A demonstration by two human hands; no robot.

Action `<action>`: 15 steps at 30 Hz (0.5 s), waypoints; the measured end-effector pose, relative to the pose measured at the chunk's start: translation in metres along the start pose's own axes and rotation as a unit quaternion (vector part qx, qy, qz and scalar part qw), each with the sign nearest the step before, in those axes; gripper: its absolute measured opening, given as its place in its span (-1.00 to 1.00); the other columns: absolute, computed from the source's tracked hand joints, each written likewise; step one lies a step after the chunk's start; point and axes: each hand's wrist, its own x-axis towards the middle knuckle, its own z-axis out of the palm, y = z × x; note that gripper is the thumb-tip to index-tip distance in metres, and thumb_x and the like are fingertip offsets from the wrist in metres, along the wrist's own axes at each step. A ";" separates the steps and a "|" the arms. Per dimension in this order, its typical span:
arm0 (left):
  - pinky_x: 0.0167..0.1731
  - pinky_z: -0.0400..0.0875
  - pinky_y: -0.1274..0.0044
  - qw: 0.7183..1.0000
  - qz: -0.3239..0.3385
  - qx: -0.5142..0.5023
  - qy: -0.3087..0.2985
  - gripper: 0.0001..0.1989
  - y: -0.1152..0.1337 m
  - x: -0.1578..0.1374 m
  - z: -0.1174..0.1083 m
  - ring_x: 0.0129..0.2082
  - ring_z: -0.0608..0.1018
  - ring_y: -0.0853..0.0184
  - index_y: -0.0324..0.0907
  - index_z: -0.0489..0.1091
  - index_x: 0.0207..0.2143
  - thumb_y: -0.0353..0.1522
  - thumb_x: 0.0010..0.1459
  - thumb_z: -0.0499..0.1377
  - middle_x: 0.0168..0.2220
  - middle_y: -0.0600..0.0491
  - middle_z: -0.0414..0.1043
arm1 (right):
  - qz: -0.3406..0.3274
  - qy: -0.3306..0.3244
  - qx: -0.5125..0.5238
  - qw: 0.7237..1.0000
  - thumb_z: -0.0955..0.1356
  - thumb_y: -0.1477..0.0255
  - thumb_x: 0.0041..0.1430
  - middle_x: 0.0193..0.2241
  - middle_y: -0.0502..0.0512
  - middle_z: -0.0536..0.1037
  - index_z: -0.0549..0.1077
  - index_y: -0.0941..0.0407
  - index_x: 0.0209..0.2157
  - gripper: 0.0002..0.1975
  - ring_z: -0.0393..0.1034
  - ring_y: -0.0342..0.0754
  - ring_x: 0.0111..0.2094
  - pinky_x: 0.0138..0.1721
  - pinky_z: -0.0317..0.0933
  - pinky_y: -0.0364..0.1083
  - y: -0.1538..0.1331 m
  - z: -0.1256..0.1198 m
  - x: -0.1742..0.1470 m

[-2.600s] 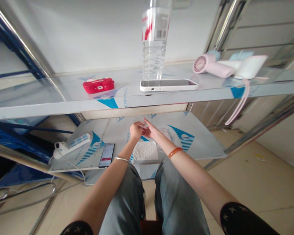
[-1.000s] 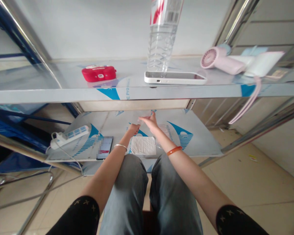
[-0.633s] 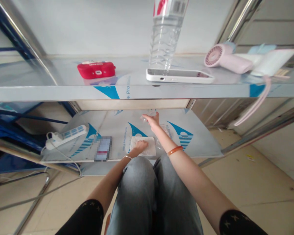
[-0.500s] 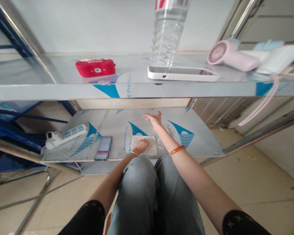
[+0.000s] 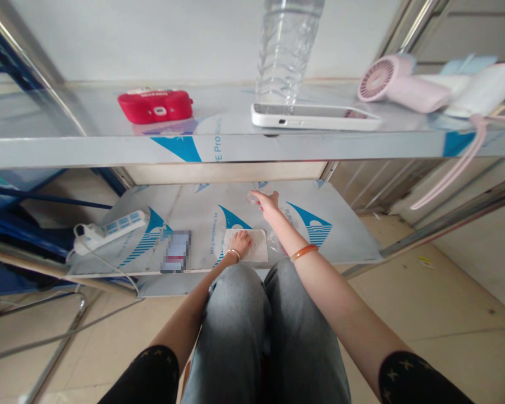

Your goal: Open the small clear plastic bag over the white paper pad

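**A:** White tissue [image 5: 252, 247] lies flat near the front edge of the lower shelf [image 5: 345, 247], and the left hand [image 5: 239, 244] rests on its left part, fingers curled down over it. Whether it pinches the sheet or only presses it, I cannot tell.

**B:** And the right hand [image 5: 268, 202]?

**A:** Stretched further back on the same shelf, fingers loosely spread, fingertips at a small clear crumpled wrapper [image 5: 252, 197]. It touches the plastic; a closed grip does not show.

**B:** What differs from a moment ago?

**A:** A second ago both hands were up together above the tissue. Now they are apart: the left has dropped onto the tissue, the right has reached to the back with the wrapper. I judge the wrapper is off and the work has passed to the tissue.

**B:** Anything else in this single head view?

**A:** A dark phone [image 5: 175, 251] and a power strip [image 5: 109, 227] lie left of the tissue. On the upper shelf [image 5: 88, 151]: a red case [image 5: 155, 106], a white phone [image 5: 315, 116], a clear bottle [image 5: 284, 50], a pink fan [image 5: 398, 84].
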 end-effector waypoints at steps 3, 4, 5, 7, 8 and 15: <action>0.07 0.12 0.30 1.000 -0.001 -0.025 0.014 -0.66 -0.001 0.000 0.002 0.04 0.31 0.02 -0.25 0.45 -0.14 -0.37 0.25 -0.09 -0.01 -0.22 0.32 | 0.009 0.001 0.015 1.000 0.49 0.37 -0.10 -0.04 0.27 0.45 -0.13 0.16 0.28 0.02 0.43 -0.13 -0.33 -0.58 0.27 -0.30 -0.001 0.000 -0.002; 0.07 0.12 0.31 0.999 -0.002 -0.028 0.016 -0.66 -0.001 0.000 0.002 0.04 0.31 0.03 -0.25 0.44 -0.13 -0.38 0.25 -0.09 0.00 -0.22 0.32 | 0.012 0.001 0.023 1.000 0.49 0.38 -0.10 -0.04 0.26 0.45 -0.12 0.16 0.28 0.01 0.43 -0.13 -0.33 -0.58 0.26 -0.31 -0.002 0.000 -0.002; 0.08 0.13 0.33 1.000 -0.003 -0.025 0.018 -0.66 -0.001 0.000 0.003 0.05 0.31 0.05 -0.24 0.43 -0.11 -0.38 0.25 -0.09 0.02 -0.21 0.32 | 0.014 0.001 0.031 0.999 0.49 0.39 -0.10 -0.05 0.25 0.46 -0.11 0.17 0.27 0.00 0.43 -0.13 -0.32 -0.58 0.26 -0.31 -0.002 -0.001 -0.003; 0.09 0.14 0.36 1.000 0.001 -0.011 0.023 -0.66 -0.002 0.000 0.005 0.07 0.31 0.09 -0.23 0.40 -0.08 -0.38 0.26 -0.11 0.03 -0.19 0.33 | 0.016 0.002 0.043 0.999 0.50 0.41 -0.11 -0.08 0.24 0.48 -0.10 0.19 0.26 0.00 0.42 -0.13 -0.32 -0.59 0.25 -0.31 -0.003 -0.001 -0.004; 0.10 0.15 0.37 1.000 0.003 -0.004 0.027 -0.66 -0.002 0.000 0.006 0.07 0.32 0.11 -0.22 0.39 -0.07 -0.39 0.27 -0.11 0.04 -0.18 0.34 | 0.016 0.003 0.047 0.999 0.50 0.41 -0.12 -0.09 0.23 0.48 -0.09 0.19 0.26 -0.01 0.42 -0.14 -0.32 -0.59 0.24 -0.32 -0.004 -0.002 -0.005; 0.15 0.14 0.38 0.999 0.003 -0.005 0.033 -0.66 -0.005 0.002 0.011 0.13 0.31 0.18 -0.22 0.36 0.01 -0.45 0.23 -0.04 0.10 -0.14 0.33 | 0.027 0.003 0.059 0.998 0.49 0.43 -0.10 -0.11 0.20 0.48 0.06 0.17 0.16 -0.17 0.39 -0.18 -0.40 -0.64 0.16 -0.33 -0.008 -0.004 -0.010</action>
